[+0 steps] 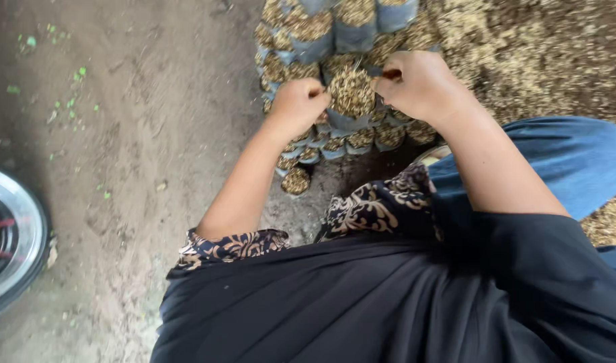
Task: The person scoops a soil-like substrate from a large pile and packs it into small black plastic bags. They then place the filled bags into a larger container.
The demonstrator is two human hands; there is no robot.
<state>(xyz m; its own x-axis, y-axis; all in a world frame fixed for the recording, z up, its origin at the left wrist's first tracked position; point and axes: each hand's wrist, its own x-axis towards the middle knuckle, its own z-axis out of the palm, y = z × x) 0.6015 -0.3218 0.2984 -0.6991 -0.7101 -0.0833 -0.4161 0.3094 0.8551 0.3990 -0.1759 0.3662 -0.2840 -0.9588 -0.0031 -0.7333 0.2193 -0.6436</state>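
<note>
My left hand (300, 104) and my right hand (419, 82) both grip the rim of one small blue plastic bag (351, 97) filled with brown husk-like material. The left hand pinches the bag's left edge, the right hand pinches its right edge. The bag stands upright among several similar filled bags (321, 40) packed tightly in rows on the ground in front of me. My forearms reach down from dark patterned sleeves.
A loose heap of the same brown material (543, 54) lies to the right. Bare dirt ground (133, 148) spreads to the left, with a round metal rim (12, 235) at the left edge. My blue-clad knee (570, 158) is at right.
</note>
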